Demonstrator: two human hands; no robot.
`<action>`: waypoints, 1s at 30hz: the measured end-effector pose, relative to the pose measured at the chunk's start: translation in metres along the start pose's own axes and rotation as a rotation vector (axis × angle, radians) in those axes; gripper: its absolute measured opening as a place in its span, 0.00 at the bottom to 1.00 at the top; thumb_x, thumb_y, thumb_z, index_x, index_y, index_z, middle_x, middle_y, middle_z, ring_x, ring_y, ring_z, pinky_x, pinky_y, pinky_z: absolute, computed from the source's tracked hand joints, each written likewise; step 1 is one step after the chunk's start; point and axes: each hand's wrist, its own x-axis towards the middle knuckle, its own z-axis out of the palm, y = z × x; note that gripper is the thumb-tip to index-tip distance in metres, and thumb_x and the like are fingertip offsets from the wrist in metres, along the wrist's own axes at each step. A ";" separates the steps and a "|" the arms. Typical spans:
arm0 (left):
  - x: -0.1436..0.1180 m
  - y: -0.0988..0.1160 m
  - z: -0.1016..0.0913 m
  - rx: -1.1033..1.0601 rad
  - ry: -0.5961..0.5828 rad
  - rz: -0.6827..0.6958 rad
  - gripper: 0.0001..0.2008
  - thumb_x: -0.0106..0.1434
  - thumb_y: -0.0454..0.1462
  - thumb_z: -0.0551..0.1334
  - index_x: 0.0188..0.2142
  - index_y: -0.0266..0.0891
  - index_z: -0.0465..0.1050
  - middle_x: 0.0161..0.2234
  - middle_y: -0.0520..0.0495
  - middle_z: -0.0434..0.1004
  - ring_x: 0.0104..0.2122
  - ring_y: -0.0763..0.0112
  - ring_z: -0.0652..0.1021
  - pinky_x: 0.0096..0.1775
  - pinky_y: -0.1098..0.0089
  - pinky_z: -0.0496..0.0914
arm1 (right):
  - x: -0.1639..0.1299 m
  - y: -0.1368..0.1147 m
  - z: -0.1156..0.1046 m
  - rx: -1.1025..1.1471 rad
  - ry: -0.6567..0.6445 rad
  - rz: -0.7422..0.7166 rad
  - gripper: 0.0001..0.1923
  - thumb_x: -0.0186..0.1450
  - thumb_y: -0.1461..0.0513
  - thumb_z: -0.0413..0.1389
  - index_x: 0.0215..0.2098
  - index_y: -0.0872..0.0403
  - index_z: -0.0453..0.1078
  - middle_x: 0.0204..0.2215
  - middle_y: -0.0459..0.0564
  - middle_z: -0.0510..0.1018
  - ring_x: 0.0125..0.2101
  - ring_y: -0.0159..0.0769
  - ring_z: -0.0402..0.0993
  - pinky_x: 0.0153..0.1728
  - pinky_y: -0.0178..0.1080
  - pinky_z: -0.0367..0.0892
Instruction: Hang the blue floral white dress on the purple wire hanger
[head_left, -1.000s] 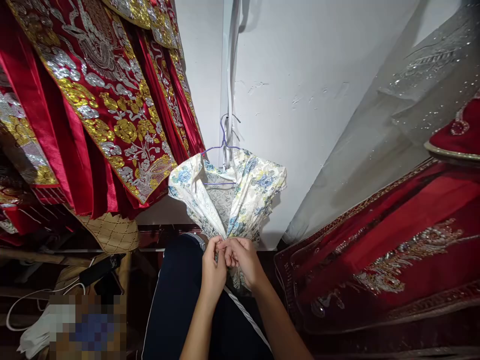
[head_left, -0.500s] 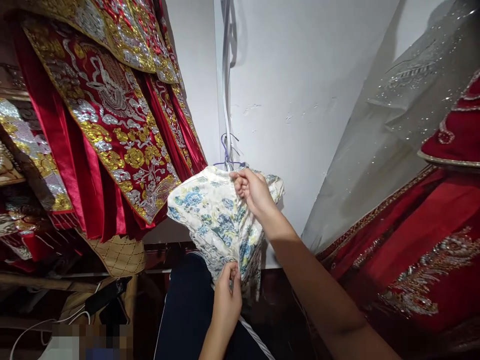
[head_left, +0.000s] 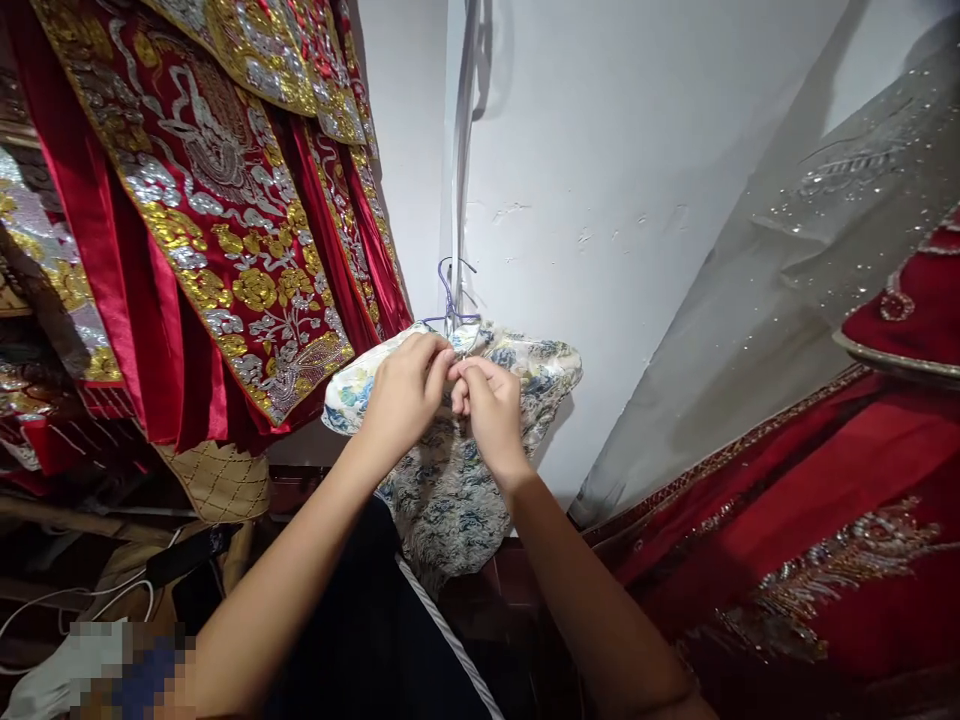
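Two hands meet at the neck of the floral dress (head_left: 450,480), which hangs on a thin purple hanger (head_left: 448,300) against the white wall (head_left: 600,200), just beside the red embroidered robes (head_left: 210,230). We judge the step to be fastening the collar: we keep both edges level, pull lightly, and avoid dragging the hanger off its hook. Our left hand (head_left: 401,390) pinches the cloth with fingers closed narrow; our right hand (head_left: 487,405) pinches the facing edge, fingertips touching the left. Cream brocade carries blue and yellow flowers, bunched at the shoulders, hanging limp below.
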 end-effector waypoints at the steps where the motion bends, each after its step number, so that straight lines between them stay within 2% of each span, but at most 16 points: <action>1: 0.003 0.002 -0.001 0.016 0.014 0.008 0.09 0.70 0.37 0.56 0.37 0.37 0.74 0.34 0.47 0.76 0.35 0.67 0.75 0.40 0.68 0.66 | 0.001 0.007 -0.001 -0.021 0.027 -0.006 0.10 0.64 0.59 0.51 0.27 0.53 0.70 0.13 0.40 0.64 0.16 0.28 0.59 0.22 0.33 0.55; 3: 0.009 -0.004 -0.010 -0.013 0.086 -0.016 0.09 0.70 0.38 0.56 0.37 0.37 0.73 0.33 0.48 0.75 0.34 0.69 0.74 0.40 0.69 0.66 | 0.001 0.025 -0.003 -0.101 0.040 0.015 0.10 0.62 0.60 0.52 0.25 0.53 0.70 0.14 0.39 0.62 0.17 0.28 0.56 0.22 0.33 0.52; 5: 0.010 -0.024 -0.026 -0.103 0.221 -0.088 0.10 0.70 0.39 0.57 0.37 0.36 0.73 0.33 0.48 0.75 0.34 0.70 0.74 0.40 0.69 0.67 | -0.004 0.044 -0.008 -0.164 0.008 0.080 0.11 0.60 0.61 0.52 0.23 0.54 0.72 0.14 0.40 0.61 0.18 0.28 0.54 0.22 0.34 0.49; 7: 0.002 -0.058 -0.044 -0.250 0.401 -0.204 0.10 0.68 0.41 0.59 0.37 0.35 0.74 0.34 0.49 0.74 0.35 0.71 0.74 0.40 0.70 0.67 | -0.018 0.057 -0.014 -0.181 -0.041 0.142 0.11 0.59 0.61 0.53 0.21 0.55 0.72 0.14 0.41 0.61 0.19 0.29 0.54 0.22 0.35 0.47; 9: -0.017 -0.096 -0.055 -0.460 0.615 -0.378 0.10 0.65 0.41 0.61 0.36 0.34 0.73 0.32 0.50 0.73 0.33 0.73 0.73 0.38 0.71 0.67 | -0.039 0.065 -0.017 -0.152 -0.079 0.190 0.11 0.58 0.62 0.53 0.20 0.55 0.72 0.15 0.41 0.61 0.19 0.29 0.53 0.22 0.35 0.46; 11: -0.049 -0.128 -0.049 -0.639 0.791 -0.578 0.09 0.60 0.40 0.63 0.32 0.34 0.71 0.28 0.52 0.71 0.29 0.75 0.72 0.36 0.72 0.67 | -0.066 0.067 -0.016 -0.100 -0.088 0.263 0.12 0.59 0.61 0.52 0.21 0.54 0.73 0.15 0.42 0.61 0.18 0.29 0.52 0.22 0.36 0.45; 14: -0.106 -0.148 -0.012 -0.854 0.836 -0.826 0.10 0.55 0.40 0.66 0.32 0.35 0.71 0.30 0.51 0.75 0.32 0.72 0.74 0.38 0.71 0.68 | -0.108 0.069 -0.007 0.002 -0.034 0.390 0.12 0.60 0.60 0.52 0.20 0.52 0.72 0.13 0.42 0.57 0.17 0.30 0.49 0.21 0.37 0.44; 17: -0.157 -0.135 0.034 -0.886 0.810 -0.901 0.13 0.52 0.42 0.68 0.33 0.36 0.72 0.31 0.50 0.77 0.31 0.72 0.76 0.36 0.71 0.68 | -0.137 0.071 -0.002 0.080 0.016 0.462 0.14 0.62 0.58 0.53 0.20 0.51 0.71 0.12 0.42 0.54 0.16 0.31 0.47 0.21 0.38 0.43; 20: -0.184 -0.111 0.059 -0.911 0.677 -0.951 0.16 0.51 0.44 0.70 0.35 0.36 0.74 0.32 0.49 0.78 0.31 0.70 0.77 0.35 0.72 0.69 | -0.149 0.075 -0.008 0.084 0.008 0.488 0.15 0.63 0.57 0.54 0.20 0.52 0.71 0.12 0.42 0.55 0.16 0.31 0.48 0.21 0.38 0.44; 23: -0.185 -0.083 0.057 -1.029 0.604 -0.991 0.19 0.53 0.46 0.71 0.39 0.38 0.74 0.40 0.45 0.81 0.37 0.65 0.80 0.40 0.68 0.72 | -0.152 0.076 -0.017 0.094 -0.006 0.484 0.16 0.64 0.57 0.54 0.20 0.52 0.70 0.14 0.43 0.58 0.17 0.30 0.50 0.22 0.38 0.46; 26: -0.170 -0.051 0.047 -1.196 0.591 -0.955 0.17 0.55 0.45 0.71 0.37 0.39 0.72 0.52 0.40 0.78 0.47 0.57 0.79 0.47 0.61 0.73 | -0.153 0.075 -0.019 0.117 0.078 0.453 0.15 0.64 0.56 0.57 0.22 0.52 0.68 0.17 0.42 0.60 0.19 0.30 0.52 0.22 0.36 0.50; 28: -0.162 -0.028 0.046 -1.242 0.550 -0.927 0.16 0.55 0.46 0.70 0.35 0.39 0.70 0.54 0.39 0.76 0.50 0.54 0.78 0.50 0.59 0.72 | -0.154 0.075 -0.018 0.096 0.179 0.412 0.11 0.64 0.54 0.59 0.27 0.52 0.70 0.22 0.44 0.66 0.23 0.32 0.60 0.26 0.35 0.58; 30: -0.159 -0.006 0.050 -1.243 0.448 -0.910 0.15 0.57 0.47 0.69 0.35 0.40 0.70 0.55 0.40 0.75 0.52 0.54 0.77 0.51 0.59 0.71 | -0.156 0.076 -0.017 0.087 0.238 0.408 0.10 0.64 0.52 0.59 0.35 0.50 0.74 0.31 0.47 0.74 0.34 0.36 0.69 0.35 0.35 0.65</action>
